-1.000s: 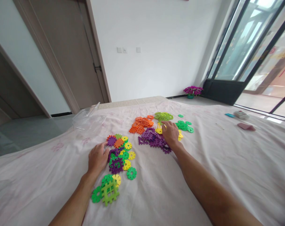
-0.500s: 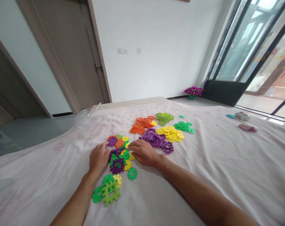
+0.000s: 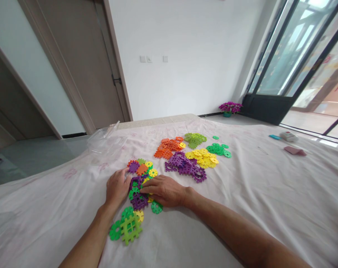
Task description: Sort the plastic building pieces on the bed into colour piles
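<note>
A mixed pile of plastic interlocking pieces (image 3: 140,175) lies on the white bedsheet (image 3: 241,201) in front of me. My left hand (image 3: 116,188) rests flat at the pile's left edge, fingers touching purple pieces. My right hand (image 3: 163,190) lies over the pile's right side, fingers stretched toward a purple square piece (image 3: 139,201) and a green round one (image 3: 134,192); I cannot see anything gripped. A light green grid piece (image 3: 130,227) with green rounds lies nearer me. Farther off are sorted heaps: orange (image 3: 168,147), purple (image 3: 185,166), yellow (image 3: 203,158), light green (image 3: 195,139), dark green (image 3: 219,149).
A crumpled clear plastic bag (image 3: 106,139) sits at the bed's far left edge. Small items (image 3: 288,137) and a reddish flat object (image 3: 294,150) lie at the far right. A door, a flower pot (image 3: 229,108) and glass sliding doors stand beyond the bed.
My right hand left the sorted heaps at the back and came down to the mixed pile, then slid lower onto its right side. My left hand stayed put.
</note>
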Demonstrator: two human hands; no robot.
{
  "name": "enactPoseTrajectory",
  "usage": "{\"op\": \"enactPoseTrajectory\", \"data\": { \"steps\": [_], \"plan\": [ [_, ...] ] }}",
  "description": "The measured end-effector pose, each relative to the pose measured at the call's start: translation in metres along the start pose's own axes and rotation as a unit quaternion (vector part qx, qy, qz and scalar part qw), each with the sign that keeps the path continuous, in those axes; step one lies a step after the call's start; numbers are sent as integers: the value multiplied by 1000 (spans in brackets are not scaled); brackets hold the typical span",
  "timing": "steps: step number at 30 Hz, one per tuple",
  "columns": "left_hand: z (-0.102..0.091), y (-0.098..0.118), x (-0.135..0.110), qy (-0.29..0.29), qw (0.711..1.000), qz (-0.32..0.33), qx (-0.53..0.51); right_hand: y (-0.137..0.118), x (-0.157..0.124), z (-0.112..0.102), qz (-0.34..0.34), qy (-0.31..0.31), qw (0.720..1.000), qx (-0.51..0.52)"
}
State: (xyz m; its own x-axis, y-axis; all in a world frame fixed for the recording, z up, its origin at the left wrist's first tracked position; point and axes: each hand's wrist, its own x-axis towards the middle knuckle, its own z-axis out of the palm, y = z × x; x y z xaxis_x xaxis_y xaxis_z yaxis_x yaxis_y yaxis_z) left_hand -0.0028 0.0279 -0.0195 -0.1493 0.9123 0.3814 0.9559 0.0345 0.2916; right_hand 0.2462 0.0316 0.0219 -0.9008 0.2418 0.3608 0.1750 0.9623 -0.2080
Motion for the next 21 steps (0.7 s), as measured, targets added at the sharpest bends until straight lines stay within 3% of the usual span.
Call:
{"op": "enactPoseTrajectory", "data": {
  "steps": [8,21],
  "plan": [
    [1,-1,1,2,1000,5,-4,2,1,4,-23,-14,1000,-10],
    [0,-1,1,-9,1000,3,6,8,-2,9,44,28,998,-35]
  ]
}}
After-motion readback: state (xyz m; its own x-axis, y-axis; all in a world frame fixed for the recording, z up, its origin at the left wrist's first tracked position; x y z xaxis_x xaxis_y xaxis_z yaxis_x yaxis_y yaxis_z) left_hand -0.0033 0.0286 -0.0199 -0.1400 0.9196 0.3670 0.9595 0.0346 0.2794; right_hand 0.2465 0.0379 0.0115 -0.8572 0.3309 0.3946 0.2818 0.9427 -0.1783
